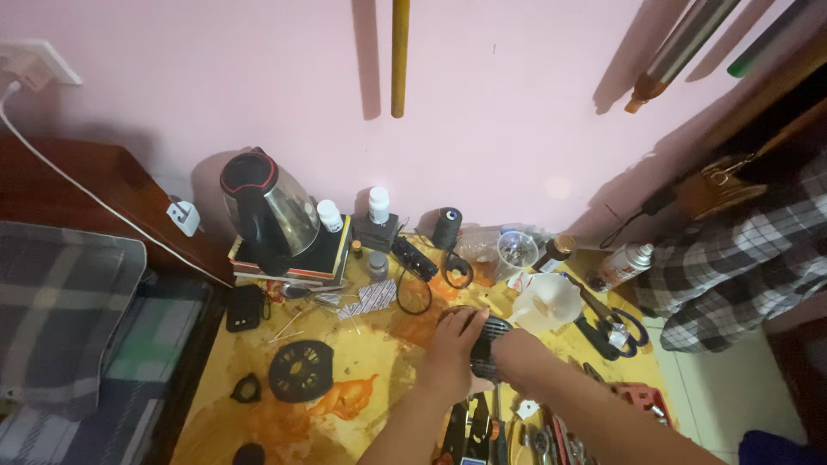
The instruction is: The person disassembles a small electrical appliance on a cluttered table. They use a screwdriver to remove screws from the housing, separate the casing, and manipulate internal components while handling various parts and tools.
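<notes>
Small black fan (489, 344), mid-table by a white jug (551, 301): left hand (454, 343) and right hand (515, 351) both clasp it (round grille (301, 370) lies detached at left), apparently partly dismantled.

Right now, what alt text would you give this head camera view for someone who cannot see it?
Two bare hands, left hand and right hand, grip a small black ribbed part over a cluttered yellow table. A black round grille lies left of them, a metal kettle stands by the pink wall, and a white jug sits right.
</notes>
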